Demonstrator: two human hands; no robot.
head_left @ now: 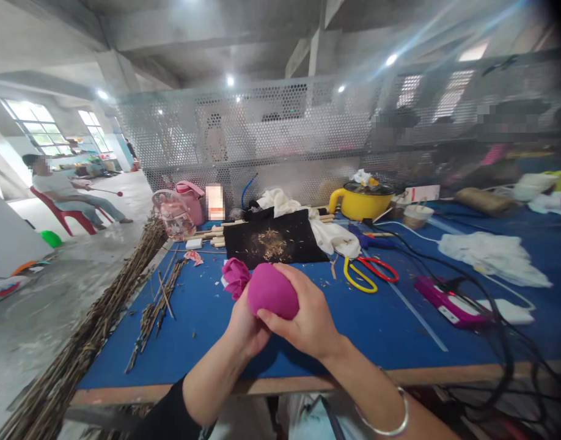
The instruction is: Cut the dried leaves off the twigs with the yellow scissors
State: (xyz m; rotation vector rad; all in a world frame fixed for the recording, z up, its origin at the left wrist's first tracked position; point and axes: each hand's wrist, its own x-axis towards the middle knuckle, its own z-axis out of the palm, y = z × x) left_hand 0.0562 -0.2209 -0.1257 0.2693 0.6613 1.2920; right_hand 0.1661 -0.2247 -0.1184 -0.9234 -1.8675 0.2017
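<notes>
Between my two hands is a smooth, rounded magenta cloth-covered ball point(272, 292), held above the front half of the blue table. My left hand point(248, 327) cups it from below and the left, its fingers partly hidden behind the ball. Wrapped over the right side is my right hand point(310, 311), with the thumb pressed across the front. A crumpled magenta cloth point(237, 278) shows just left of the ball; I cannot tell whether it joins it. Red-and-yellow-handled scissors point(370, 272) lie to the right, beside a black cloth point(280, 238) scattered with wood shavings.
Thin dry twigs point(159, 299) lie at the left of the blue table point(202, 342), with a long twig bundle point(92, 318) along its edge. A yellow pot point(365, 203), a purple power strip point(450, 302) and cables stand right. A seated person point(63, 186) is far left.
</notes>
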